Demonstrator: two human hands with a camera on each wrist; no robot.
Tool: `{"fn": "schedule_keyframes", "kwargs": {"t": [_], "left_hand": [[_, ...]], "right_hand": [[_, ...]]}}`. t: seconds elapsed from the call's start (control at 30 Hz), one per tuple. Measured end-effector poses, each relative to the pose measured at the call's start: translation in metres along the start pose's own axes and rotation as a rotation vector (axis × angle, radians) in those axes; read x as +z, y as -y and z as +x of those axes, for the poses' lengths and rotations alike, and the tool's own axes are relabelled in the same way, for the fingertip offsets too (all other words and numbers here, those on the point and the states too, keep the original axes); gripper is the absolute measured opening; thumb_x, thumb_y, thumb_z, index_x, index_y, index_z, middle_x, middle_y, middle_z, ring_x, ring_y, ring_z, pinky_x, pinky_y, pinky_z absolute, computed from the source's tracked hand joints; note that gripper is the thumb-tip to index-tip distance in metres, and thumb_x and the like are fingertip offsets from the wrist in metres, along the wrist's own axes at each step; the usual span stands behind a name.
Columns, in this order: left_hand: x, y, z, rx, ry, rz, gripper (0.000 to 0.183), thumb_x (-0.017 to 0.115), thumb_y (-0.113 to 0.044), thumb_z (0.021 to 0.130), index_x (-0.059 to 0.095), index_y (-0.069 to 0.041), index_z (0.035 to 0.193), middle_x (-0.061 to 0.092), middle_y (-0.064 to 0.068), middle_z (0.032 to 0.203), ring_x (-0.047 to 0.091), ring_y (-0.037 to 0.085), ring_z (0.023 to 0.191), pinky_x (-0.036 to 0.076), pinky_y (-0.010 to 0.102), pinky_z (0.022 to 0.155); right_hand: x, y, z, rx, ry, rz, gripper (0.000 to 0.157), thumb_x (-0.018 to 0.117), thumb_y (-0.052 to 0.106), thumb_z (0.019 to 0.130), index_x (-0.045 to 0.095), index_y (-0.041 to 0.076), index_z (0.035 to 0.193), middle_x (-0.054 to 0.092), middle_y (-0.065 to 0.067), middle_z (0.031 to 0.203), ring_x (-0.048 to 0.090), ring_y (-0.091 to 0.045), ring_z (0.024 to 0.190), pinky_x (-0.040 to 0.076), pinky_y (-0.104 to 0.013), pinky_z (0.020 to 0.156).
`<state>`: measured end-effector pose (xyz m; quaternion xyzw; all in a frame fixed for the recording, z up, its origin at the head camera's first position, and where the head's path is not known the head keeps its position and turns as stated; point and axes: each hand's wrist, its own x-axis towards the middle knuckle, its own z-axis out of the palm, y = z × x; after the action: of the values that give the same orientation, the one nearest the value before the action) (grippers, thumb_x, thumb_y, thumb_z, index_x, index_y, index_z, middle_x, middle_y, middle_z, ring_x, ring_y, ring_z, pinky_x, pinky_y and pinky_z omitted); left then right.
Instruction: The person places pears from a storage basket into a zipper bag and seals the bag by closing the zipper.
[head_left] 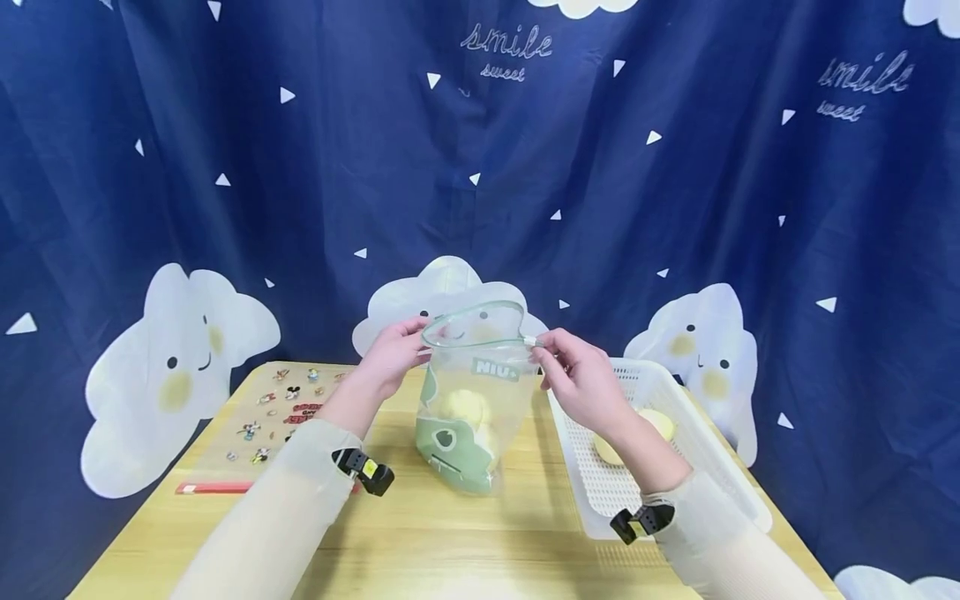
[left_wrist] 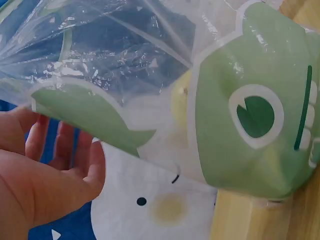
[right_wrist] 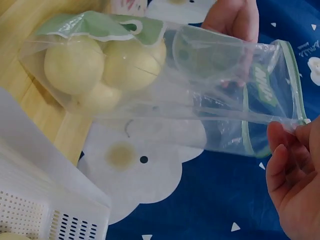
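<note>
A clear zip bag (head_left: 480, 392) with a green cartoon face stands on the table, its mouth agape and rimmed by a green zip strip. Pale yellow round fruits (right_wrist: 75, 65) lie in its bottom, three of them visible through the plastic. My right hand (head_left: 577, 375) pinches the right end of the zip, by the small white slider (head_left: 531, 341). On the other side, my left hand (left_wrist: 55, 170) has its fingers loosely extended against the bag's side edge, below the rim. Some of those fingers show through the plastic in the right wrist view.
On the right stands a white perforated basket (head_left: 738, 492) holding yellow fruit (head_left: 656, 422). A flat clear bag with cartoon prints (head_left: 247, 417) and a red slider strip (head_left: 217, 487) lies to the left on the wooden table (head_left: 442, 550). A blue curtain (head_left: 420, 167) hangs behind.
</note>
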<state>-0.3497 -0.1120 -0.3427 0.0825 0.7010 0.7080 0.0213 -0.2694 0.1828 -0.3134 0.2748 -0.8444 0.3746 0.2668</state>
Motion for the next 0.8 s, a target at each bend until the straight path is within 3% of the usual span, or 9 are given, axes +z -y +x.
{"fn": "schedule_keyframes", "kwargs": {"t": [0.13, 0.23, 0.37, 0.5, 0.67, 0.8], "left_hand": [[-0.007, -0.012, -0.005, 0.073, -0.103, -0.060, 0.029, 0.065, -0.017, 0.112, 0.068, 0.001, 0.134, 0.072, -0.014, 0.102, 0.068, 0.003, 0.101, 0.057, 0.037, 0.109], [-0.018, -0.023, -0.015, 0.147, -0.130, -0.051, 0.020, 0.070, -0.017, 0.109, 0.073, -0.004, 0.123, 0.075, -0.017, 0.094, 0.070, 0.001, 0.098, 0.059, 0.027, 0.101], [-0.031, -0.031, -0.033, 0.217, -0.092, -0.044, 0.009, 0.071, -0.016, 0.108, 0.075, -0.010, 0.113, 0.079, -0.015, 0.095, 0.073, 0.004, 0.099, 0.063, 0.022, 0.097], [-0.035, -0.026, -0.048, 0.207, -0.030, -0.087, 0.005, 0.067, -0.015, 0.111, 0.071, -0.014, 0.111, 0.079, -0.010, 0.098, 0.076, 0.007, 0.101, 0.065, 0.025, 0.096], [-0.030, -0.015, -0.052, 0.192, -0.022, -0.111, 0.006, 0.065, -0.016, 0.112, 0.067, -0.012, 0.117, 0.078, -0.011, 0.098, 0.077, 0.007, 0.100, 0.067, 0.026, 0.093], [-0.025, -0.012, -0.049, 0.218, -0.023, -0.068, 0.014, 0.065, -0.014, 0.112, 0.069, -0.004, 0.121, 0.078, -0.012, 0.096, 0.075, 0.007, 0.098, 0.066, 0.024, 0.093]], "right_hand": [[-0.007, -0.005, 0.007, 0.051, -0.027, -0.009, 0.007, 0.067, 0.005, 0.108, 0.074, 0.005, 0.108, 0.081, -0.011, 0.093, 0.073, -0.019, 0.064, 0.054, -0.020, 0.055], [-0.018, -0.011, 0.012, 0.116, -0.058, 0.012, 0.009, 0.066, 0.008, 0.109, 0.075, 0.004, 0.109, 0.080, -0.012, 0.093, 0.071, -0.015, 0.066, 0.051, -0.019, 0.055], [-0.032, -0.019, 0.013, 0.212, -0.108, 0.091, 0.013, 0.066, 0.012, 0.110, 0.075, 0.002, 0.109, 0.078, -0.012, 0.092, 0.068, -0.006, 0.070, 0.052, -0.018, 0.060], [-0.039, -0.028, 0.006, 0.298, -0.078, 0.185, 0.017, 0.066, 0.013, 0.110, 0.073, -0.002, 0.111, 0.077, -0.004, 0.093, 0.066, -0.002, 0.076, 0.054, -0.017, 0.071], [-0.036, -0.034, -0.004, 0.371, 0.010, 0.316, 0.023, 0.069, 0.013, 0.109, 0.068, -0.008, 0.118, 0.073, 0.012, 0.091, 0.068, -0.002, 0.087, 0.058, -0.018, 0.082], [-0.031, -0.039, -0.006, 0.373, 0.028, 0.357, 0.023, 0.069, 0.013, 0.109, 0.067, -0.009, 0.116, 0.073, 0.013, 0.089, 0.069, -0.005, 0.087, 0.061, -0.019, 0.085]]}}
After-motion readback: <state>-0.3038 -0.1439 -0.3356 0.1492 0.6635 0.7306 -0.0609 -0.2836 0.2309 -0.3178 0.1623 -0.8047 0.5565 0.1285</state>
